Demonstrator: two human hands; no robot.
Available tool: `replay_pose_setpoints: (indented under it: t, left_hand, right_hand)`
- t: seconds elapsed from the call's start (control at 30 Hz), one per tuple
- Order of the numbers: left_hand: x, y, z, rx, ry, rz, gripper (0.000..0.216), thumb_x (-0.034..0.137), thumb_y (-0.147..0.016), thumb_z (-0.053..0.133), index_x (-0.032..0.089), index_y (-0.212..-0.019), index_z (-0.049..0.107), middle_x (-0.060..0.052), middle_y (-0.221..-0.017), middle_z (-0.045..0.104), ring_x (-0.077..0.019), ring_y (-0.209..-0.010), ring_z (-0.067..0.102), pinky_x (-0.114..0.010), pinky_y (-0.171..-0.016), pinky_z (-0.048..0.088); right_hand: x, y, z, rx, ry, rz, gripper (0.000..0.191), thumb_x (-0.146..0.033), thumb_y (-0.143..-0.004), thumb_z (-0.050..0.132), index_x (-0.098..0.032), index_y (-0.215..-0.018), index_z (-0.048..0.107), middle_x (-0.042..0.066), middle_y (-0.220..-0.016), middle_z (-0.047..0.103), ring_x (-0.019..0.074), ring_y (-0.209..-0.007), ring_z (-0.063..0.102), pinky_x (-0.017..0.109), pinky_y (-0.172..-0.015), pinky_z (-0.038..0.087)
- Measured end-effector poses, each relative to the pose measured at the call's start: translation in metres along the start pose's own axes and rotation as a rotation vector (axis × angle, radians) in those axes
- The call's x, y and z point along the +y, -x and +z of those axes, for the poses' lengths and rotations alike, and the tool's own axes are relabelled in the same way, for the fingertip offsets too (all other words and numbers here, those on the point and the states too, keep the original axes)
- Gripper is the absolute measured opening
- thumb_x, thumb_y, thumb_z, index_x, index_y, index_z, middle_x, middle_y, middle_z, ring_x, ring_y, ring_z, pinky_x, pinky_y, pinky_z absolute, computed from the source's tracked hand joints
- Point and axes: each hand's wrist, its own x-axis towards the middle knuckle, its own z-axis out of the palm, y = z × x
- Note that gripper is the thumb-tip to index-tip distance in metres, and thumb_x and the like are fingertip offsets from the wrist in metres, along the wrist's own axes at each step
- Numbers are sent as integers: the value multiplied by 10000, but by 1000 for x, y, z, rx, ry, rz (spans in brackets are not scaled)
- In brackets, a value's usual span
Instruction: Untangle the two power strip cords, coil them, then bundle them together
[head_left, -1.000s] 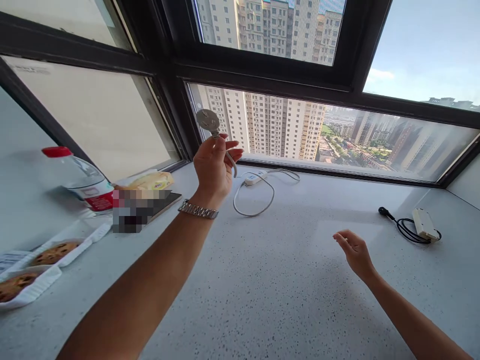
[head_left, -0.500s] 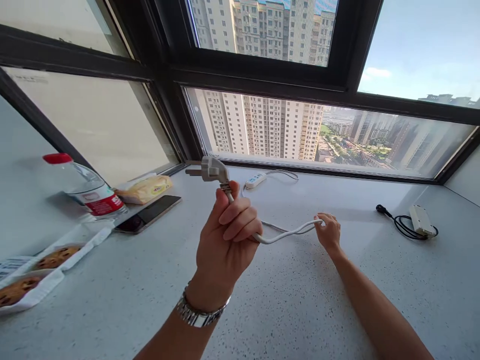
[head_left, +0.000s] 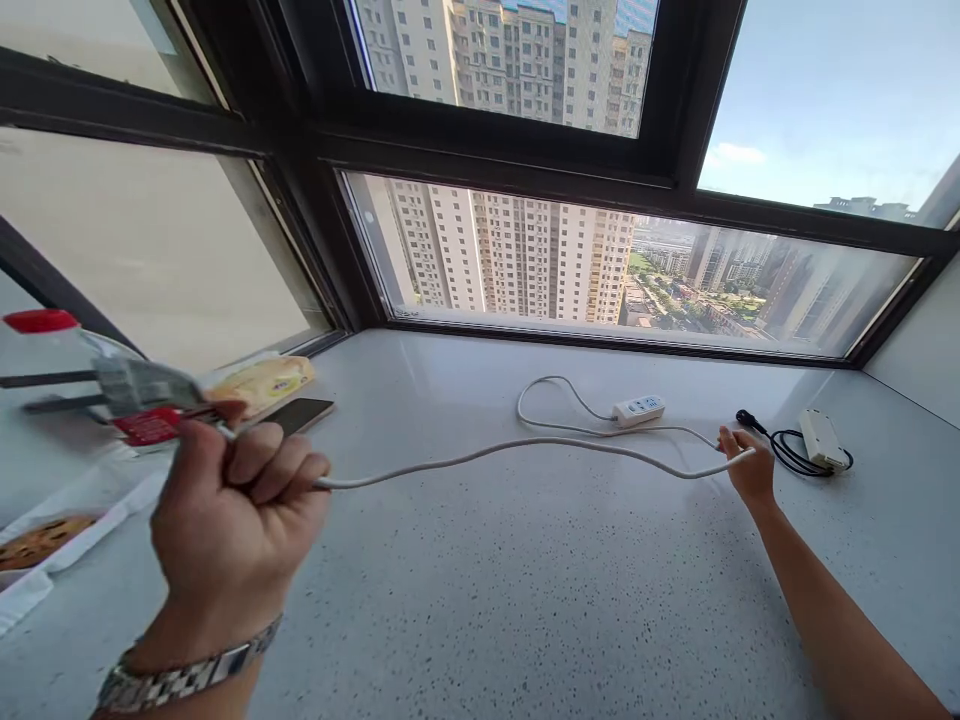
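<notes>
white cable (head_left: pixel 551 440) strung between left hand (head_left: pixel 240 510) and right hand (head_left: pixel 752 482), fingers of both closed on it; likely light, bendy, slightly springy; best pinched along length, not yanked; socket block (head_left: pixel 638 409) beyond, probably heavier.

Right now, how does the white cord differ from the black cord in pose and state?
The white cord stretches wavily between the left hand and right hand; the black cord lies coiled by a pale box. The white cord is gripped by both hands; the black cord by neither. Both are slim and curved.
</notes>
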Motion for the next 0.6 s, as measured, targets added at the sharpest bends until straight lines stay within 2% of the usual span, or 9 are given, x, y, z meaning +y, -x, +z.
replay_pose_setpoints:
  t: [0.07, 0.13, 0.23, 0.33, 0.47, 0.53, 0.6]
  left_hand:
    - [-28, 10, -3, -7, -174, -16, 181, 324, -787, 713, 180, -754, 610, 82, -429, 319, -36, -338, 260, -172, -304, 242]
    - [-63, 25, -1, -32, -260, -84, 310, 390, -672, 799, 158, -740, 604, 86, -470, 298, -37, -379, 245, -174, -332, 243]
    - [-112, 51, 11, -100, -294, -302, 396, 491, -663, 775, 159, -704, 564, 87, -501, 283, -38, -417, 244, -166, -373, 246]
    - [-147, 72, 27, -182, -304, -464, 480, 599, -656, 723, 161, -686, 529, 95, -508, 247, -38, -428, 207, -168, -386, 216]
    - [-161, 78, 37, -175, -312, -536, 572, 710, -610, 669, 166, -690, 514, 94, -499, 261, -44, -430, 235, -176, -391, 222]
    - [-157, 70, 36, -146, -290, -554, 552, 677, -608, 698, 164, -666, 502, 90, -502, 279, -46, -434, 264, -174, -395, 246]
    - [-149, 55, 33, -109, -241, -582, 503, 580, -640, 739, 167, -616, 452, 89, -509, 283, -45, -435, 280, -171, -398, 268]
  right_hand:
    - [-20, 14, 1, -120, -25, -62, 535, -608, -807, 473, -209, -456, 415, -14, -397, 400, 114, -401, 342, 262, -441, 275]
    - [-52, 30, 6, -198, -48, -88, 517, -570, -808, 507, -218, -467, 341, -50, -381, 301, 92, -378, 271, 246, -410, 226]
    - [-104, 56, 19, -294, -167, -141, 465, -529, -869, 453, -220, -548, 319, -65, -428, 284, 86, -395, 270, 227, -414, 219]
    - [-141, 83, 35, -420, -316, -358, 458, -503, -956, 274, -217, -605, 340, -55, -476, 318, 91, -415, 273, 231, -444, 234]
    - [-159, 110, 52, -658, -266, -675, 539, -522, -978, 139, -175, -782, 502, 2, -574, 499, 114, -454, 348, 250, -481, 232]
    - [-158, 117, 58, -741, -176, -739, 584, -540, -976, 108, -162, -834, 530, 21, -606, 545, 119, -461, 371, 254, -480, 207]
    - [-153, 121, 63, -825, -75, -783, 571, -540, -980, 148, -167, -790, 535, 18, -600, 547, 113, -454, 370, 257, -478, 181]
